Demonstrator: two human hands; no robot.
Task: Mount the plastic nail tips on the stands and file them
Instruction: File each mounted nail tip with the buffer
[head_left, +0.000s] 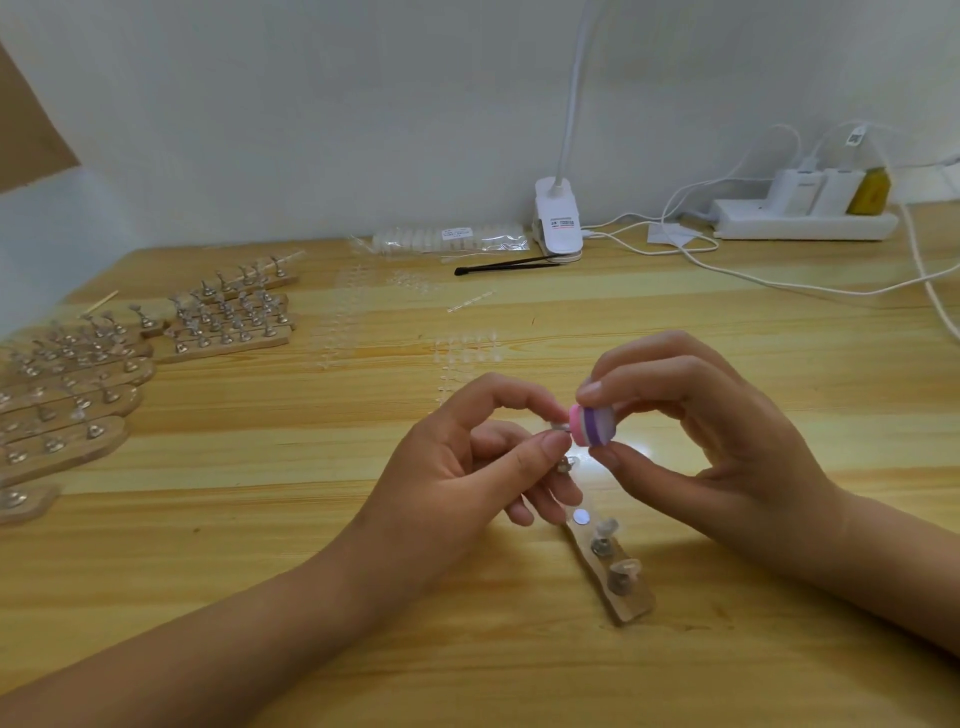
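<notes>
My left hand (467, 467) pinches a small metal stand with a clear nail tip (560, 427) between thumb and forefinger. My right hand (696, 431) pinches a small pink, purple and white file block (595, 426) and holds it against that tip. Below the hands a wooden strip (621, 587) lies on the table, carrying two metal stands with clear tips (605, 535) and a bare round magnet spot (581, 516). Loose clear nail tips (467, 353) lie scattered further back on the table.
Many wooden strips with metal stands (228, 317) are stacked at the left. A bag of nail tips (452, 239), a black tool (504, 266), a clip lamp (558, 218) and a power strip (805, 221) with white cables sit along the wall.
</notes>
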